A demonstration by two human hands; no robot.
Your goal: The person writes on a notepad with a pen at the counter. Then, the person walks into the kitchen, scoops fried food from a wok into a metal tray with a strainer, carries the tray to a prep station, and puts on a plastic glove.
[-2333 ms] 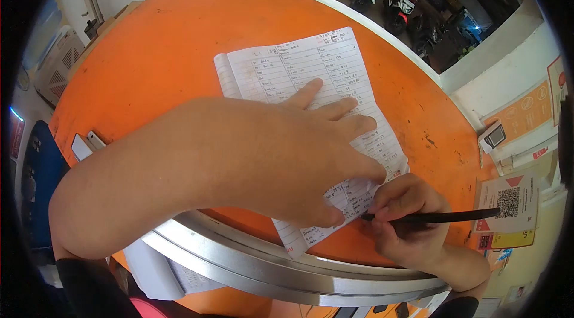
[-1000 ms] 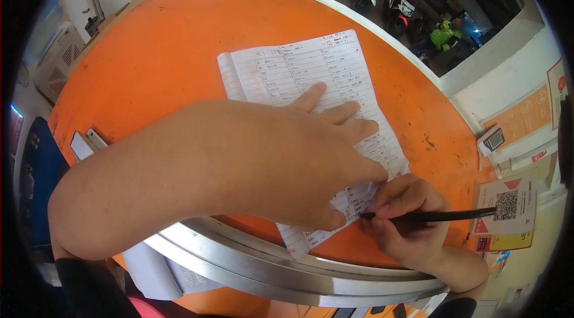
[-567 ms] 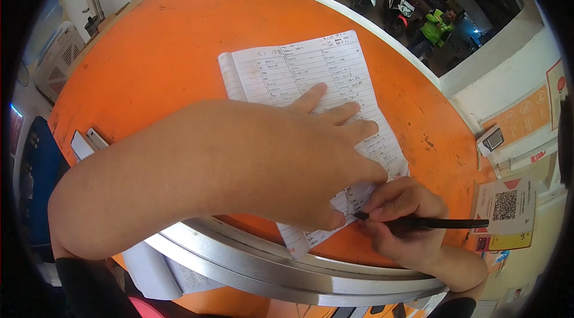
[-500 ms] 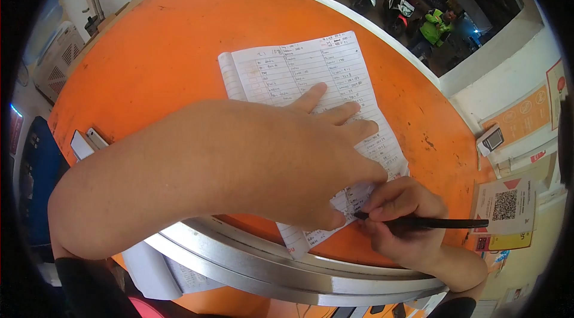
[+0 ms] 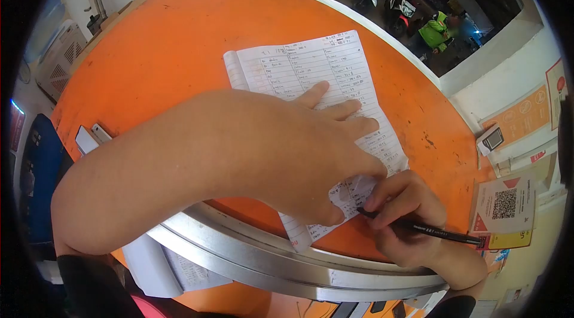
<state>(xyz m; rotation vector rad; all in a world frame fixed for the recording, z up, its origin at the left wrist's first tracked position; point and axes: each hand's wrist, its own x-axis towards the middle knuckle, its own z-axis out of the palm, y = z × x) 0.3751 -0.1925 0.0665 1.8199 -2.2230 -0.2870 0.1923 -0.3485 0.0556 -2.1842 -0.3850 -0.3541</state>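
Observation:
Handwritten columns cover a lined paper sheet (image 5: pixel 311 67), part of a notebook lying aslant on the orange table (image 5: pixel 161 37). Across its middle my left hand (image 5: pixel 317 162) lies flat with fingers spread, hiding much of the writing. My right hand (image 5: pixel 409 216) pinches a black pen (image 5: pixel 439 233) near its tip. That tip touches the paper close to the sheet's lower right edge, just right of my left thumb. The pen's back end points right and slightly down.
A metal rim (image 5: pixel 239 258) runs along the table's near edge. Below it lies another open notebook (image 5: pixel 155 267). A QR code card (image 5: pixel 503 205) stands at the right, a small device (image 5: pixel 491 140) above it. Through the opening, a person in green (image 5: pixel 435 32) is near motorbikes.
The pen's back end has dropped lower and its tip has shifted slightly on the paper. My left hand stays spread on the sheet. The person in green has come into view outside.

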